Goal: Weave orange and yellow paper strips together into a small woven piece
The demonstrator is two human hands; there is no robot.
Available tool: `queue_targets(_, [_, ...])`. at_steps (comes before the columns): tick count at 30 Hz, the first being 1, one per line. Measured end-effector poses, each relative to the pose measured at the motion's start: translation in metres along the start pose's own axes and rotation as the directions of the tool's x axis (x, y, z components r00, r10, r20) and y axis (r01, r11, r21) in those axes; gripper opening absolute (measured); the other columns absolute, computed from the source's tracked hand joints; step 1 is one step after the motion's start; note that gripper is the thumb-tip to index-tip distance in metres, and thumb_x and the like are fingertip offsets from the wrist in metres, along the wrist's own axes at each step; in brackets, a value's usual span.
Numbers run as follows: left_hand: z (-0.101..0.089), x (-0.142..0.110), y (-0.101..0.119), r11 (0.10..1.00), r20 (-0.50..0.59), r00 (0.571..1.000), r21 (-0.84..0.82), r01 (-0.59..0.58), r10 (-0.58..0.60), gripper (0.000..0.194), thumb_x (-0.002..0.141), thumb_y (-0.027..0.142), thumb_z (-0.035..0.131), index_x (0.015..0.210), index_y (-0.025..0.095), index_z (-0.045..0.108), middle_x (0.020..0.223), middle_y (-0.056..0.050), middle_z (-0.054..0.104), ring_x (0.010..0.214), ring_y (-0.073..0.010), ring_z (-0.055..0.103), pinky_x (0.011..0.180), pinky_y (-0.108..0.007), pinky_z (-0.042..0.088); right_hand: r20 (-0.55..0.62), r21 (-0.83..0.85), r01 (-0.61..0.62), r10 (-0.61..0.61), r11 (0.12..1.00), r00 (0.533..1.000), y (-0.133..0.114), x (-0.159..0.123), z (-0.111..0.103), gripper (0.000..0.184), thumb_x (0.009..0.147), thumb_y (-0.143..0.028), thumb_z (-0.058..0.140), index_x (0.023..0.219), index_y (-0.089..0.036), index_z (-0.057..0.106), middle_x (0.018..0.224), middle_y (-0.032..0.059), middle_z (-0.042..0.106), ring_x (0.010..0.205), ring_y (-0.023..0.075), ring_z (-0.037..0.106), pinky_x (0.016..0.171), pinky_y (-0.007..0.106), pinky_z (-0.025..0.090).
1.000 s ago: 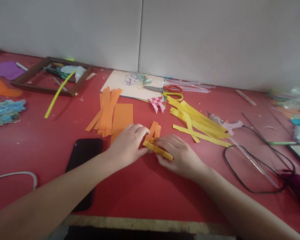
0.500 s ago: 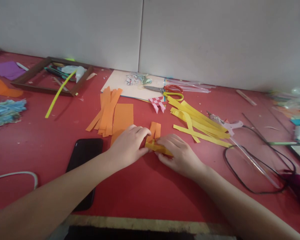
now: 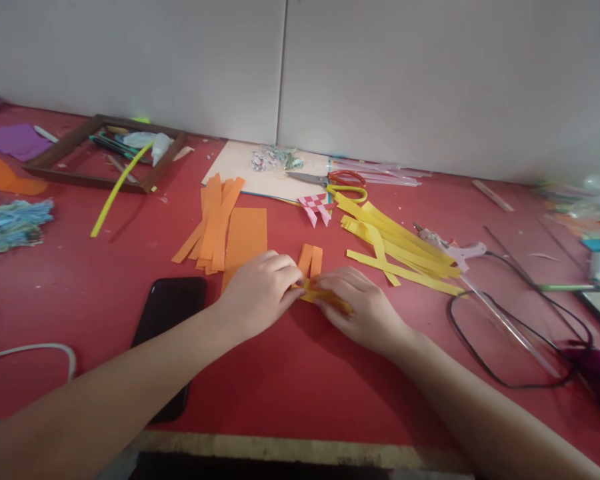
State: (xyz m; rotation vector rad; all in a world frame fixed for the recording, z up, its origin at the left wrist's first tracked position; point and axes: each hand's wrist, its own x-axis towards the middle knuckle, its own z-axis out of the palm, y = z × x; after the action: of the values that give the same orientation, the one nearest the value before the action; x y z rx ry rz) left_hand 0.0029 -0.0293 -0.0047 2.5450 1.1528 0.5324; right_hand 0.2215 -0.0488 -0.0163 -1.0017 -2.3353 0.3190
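Observation:
Between my hands are two short orange paper strips (image 3: 311,259), side by side, with yellow paper strips (image 3: 311,293) crossing their near end. My left hand (image 3: 266,288) pinches the left end of the yellow strips between thumb and fingers. My right hand (image 3: 359,303) is closed on their right part, its fingertips close to the left ones. The fingers hide much of the crossing. Left of this lie an orange paper sheet (image 3: 247,233) and a pile of orange strips (image 3: 214,223). A bunch of yellow strips (image 3: 400,243) lies to the right.
A black phone (image 3: 173,313) lies under my left forearm. Beyond are scissors (image 3: 330,180), a pink-and-white woven paper piece (image 3: 314,207) and a wooden frame (image 3: 50,172) around tools. To the right lies a glue gun (image 3: 460,253) with its black cord (image 3: 480,363).
My left fingers have closed further onto the yellow strips' left end, covering more of it. My right hand has shifted very slightly. Everything else stays put.

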Motion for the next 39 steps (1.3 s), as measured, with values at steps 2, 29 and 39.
queue_targets(2, [0.0011,-0.0008,-0.0002,1.000,0.004,1.000,0.027,-0.016,0.016,0.013,0.094,0.024,0.056,0.089,0.016,0.065,0.089,-0.005,0.067,0.086,-0.0216,0.058,0.076,-0.035,0.047,-0.005,0.005,0.025,-0.025,1.000,1.000,0.0011,0.0004,0.0005,0.019,0.086,-0.010,0.055,0.101,-0.019,0.063,0.096,0.0087,0.073,0.087,0.0222,0.067,0.078,0.040,0.058])
queue_targets(29, [0.0079,0.0014,0.0030,0.997,0.068,0.997,0.070,0.030,-0.035,0.012,0.092,0.022,0.056,0.093,0.014,0.064,0.100,-0.007,0.064,0.094,-0.0239,0.054,0.083,-0.039,0.049,0.011,0.023,-0.034,0.034,0.999,0.999,0.0061,-0.0025,0.0046,0.016,0.089,-0.012,0.057,0.096,-0.019,0.070,0.097,0.0074,0.074,0.088,0.0211,0.066,0.080,0.039,0.058])
queue_targets(39, [0.0074,0.0033,0.0007,0.992,0.013,0.999,0.121,0.043,-0.045,0.016,0.096,0.020,0.052,0.103,0.015,0.065,0.110,-0.007,0.065,0.099,-0.0230,0.055,0.086,-0.037,0.048,0.020,0.042,-0.070,0.069,0.997,0.997,-0.0005,-0.0040,0.0057,0.011,0.087,-0.015,0.061,0.093,-0.017,0.070,0.095,0.0085,0.072,0.087,0.0207,0.066,0.079,0.037,0.057])
